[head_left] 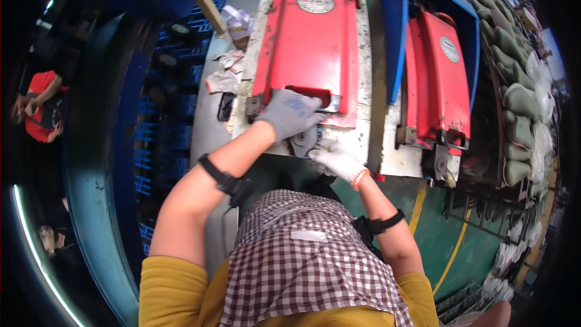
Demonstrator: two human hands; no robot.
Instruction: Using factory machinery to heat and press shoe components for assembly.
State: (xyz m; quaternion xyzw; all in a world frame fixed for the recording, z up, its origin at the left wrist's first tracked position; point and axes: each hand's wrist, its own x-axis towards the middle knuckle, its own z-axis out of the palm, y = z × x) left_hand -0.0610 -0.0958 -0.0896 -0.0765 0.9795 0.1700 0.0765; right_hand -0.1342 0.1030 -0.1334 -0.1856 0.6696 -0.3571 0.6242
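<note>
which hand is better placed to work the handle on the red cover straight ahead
Probably the left hand: its grey glove is at the cover's front edge, right by the handle. The right hand, in a white glove, is lower, beside the grey metal piece.

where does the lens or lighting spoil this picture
All in the head view: the teal panel looks bowed, the lower-left tube light glares white, the corners fall to black, but the red cover is brightly lit.
</note>
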